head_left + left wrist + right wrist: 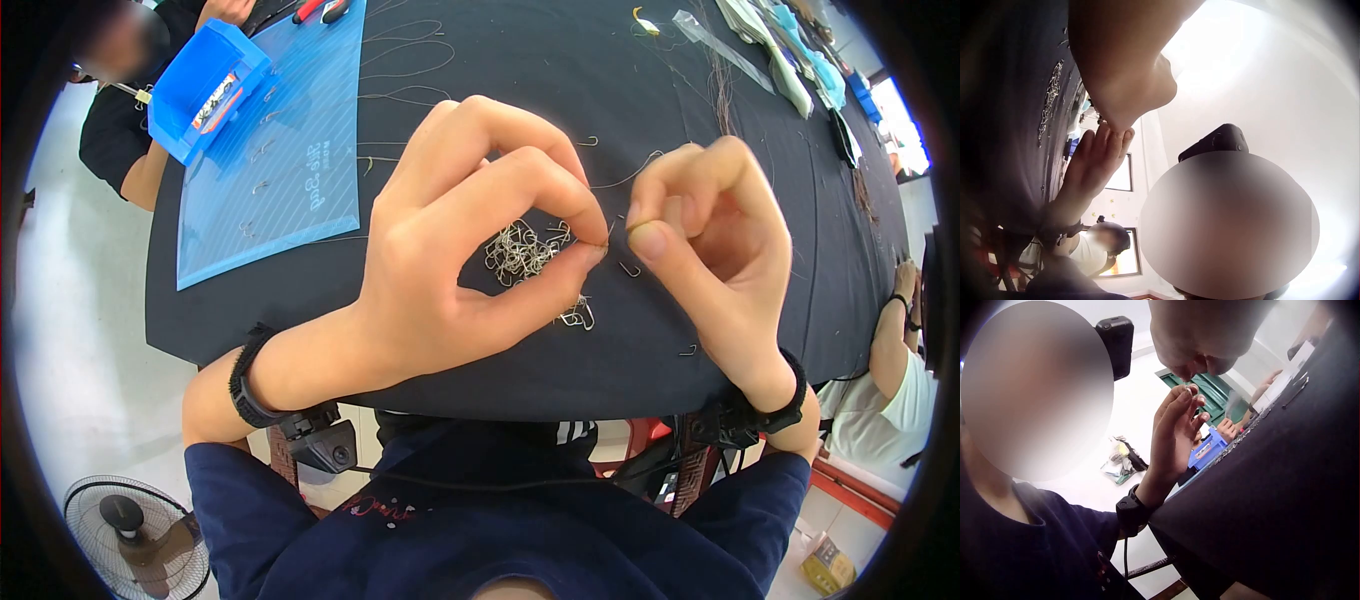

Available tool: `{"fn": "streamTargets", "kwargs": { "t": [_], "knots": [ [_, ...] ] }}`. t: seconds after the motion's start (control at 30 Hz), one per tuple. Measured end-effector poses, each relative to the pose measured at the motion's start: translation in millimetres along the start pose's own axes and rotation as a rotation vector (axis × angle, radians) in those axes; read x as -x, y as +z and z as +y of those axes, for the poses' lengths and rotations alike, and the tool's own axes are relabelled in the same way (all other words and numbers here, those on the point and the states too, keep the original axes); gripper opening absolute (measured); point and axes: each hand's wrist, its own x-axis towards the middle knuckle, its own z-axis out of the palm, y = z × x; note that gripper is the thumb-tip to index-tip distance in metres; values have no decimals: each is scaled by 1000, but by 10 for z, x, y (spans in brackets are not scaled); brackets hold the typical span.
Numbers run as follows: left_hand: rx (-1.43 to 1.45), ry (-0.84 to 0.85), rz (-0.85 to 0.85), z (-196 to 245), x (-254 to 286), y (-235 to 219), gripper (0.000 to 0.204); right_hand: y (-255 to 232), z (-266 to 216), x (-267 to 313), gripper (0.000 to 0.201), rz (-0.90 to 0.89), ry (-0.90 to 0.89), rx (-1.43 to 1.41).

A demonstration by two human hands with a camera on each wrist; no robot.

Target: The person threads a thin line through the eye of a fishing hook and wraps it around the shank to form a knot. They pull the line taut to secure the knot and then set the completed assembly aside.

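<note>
My left hand [598,240] hovers over a black table [600,90], thumb and forefinger pinching a small metal hook that barely shows. Right beside it, almost touching, my right hand [640,222] pinches a thin line between thumb and forefinger, the other fingers curled in. Under both hands lies a pile of silver hooks [520,250]. In the right wrist view the left hand [1175,434] is raised with a tiny piece at its fingertips. In the left wrist view the right hand [1094,162] shows beside the left palm [1122,81].
A blue mat [290,150] with a few hooks and a blue bin [205,90] lie at the far left. Loose hooks [628,268] and strands of line [400,70] are scattered on the table. Packets [770,50] lie far right. Other people sit at both sides. A fan [130,530] stands on the floor.
</note>
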Motion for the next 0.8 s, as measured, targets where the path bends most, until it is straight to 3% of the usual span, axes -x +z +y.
{"fn": "streamTargets", "kwargs": {
  "t": [0.23, 0.8],
  "knots": [
    [4, -21, 1, 12, 8, -6, 21, -45, -78, 8, 27, -134, -390, 441],
    [30, 22, 30, 8, 10, 3, 23, -19, -85, 4, 28, -95, -354, 491]
  ]
}}
